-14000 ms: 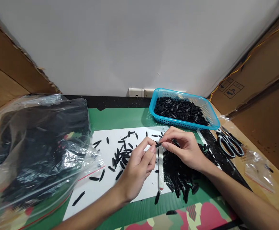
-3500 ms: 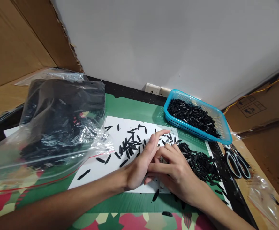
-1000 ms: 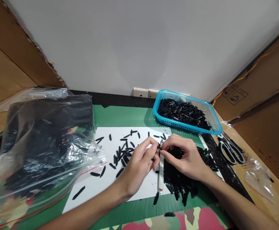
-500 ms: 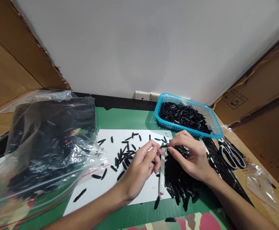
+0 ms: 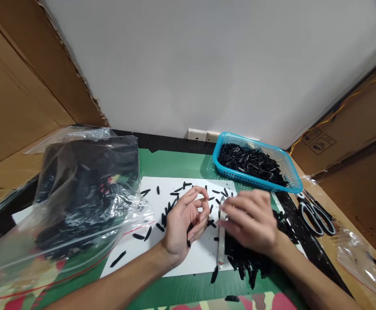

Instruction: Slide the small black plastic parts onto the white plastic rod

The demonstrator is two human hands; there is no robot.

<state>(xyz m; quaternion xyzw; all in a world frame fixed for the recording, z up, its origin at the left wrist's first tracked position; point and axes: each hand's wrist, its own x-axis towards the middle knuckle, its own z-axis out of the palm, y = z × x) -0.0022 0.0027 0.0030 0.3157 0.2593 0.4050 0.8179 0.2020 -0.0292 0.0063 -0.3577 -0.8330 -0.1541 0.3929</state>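
Note:
My left hand point(image 5: 186, 224) is turned palm up over the white paper point(image 5: 201, 259), its lower fingers curled in. A small black strip point(image 5: 189, 243) pokes out below those fingers, and dark material shows against the palm; its thumb and index fingertips are apart. Blurred by motion, my right hand point(image 5: 251, 219) hovers over a heap of black strips point(image 5: 244, 258), its fingers bent toward the left; whether it holds anything is not visible. Between the hands lies a narrow whitish stick point(image 5: 221, 249), near upright in view. Loose black strips point(image 5: 138, 236) are scattered over the paper.
A blue basket point(image 5: 298, 187) of black strips stands at the back right. At left lies a large clear zip bag point(image 5: 87, 193) with black contents. Scissors point(image 5: 313, 215) and a small clear bag point(image 5: 357, 258) are at right. Cardboard walls point(image 5: 23, 86) flank the table.
Both hands had their fingertips on one black strip; they have parted. My left hand has opened its pinch and rolled palm up, while my right has dropped over the heap. The view shifted slightly.

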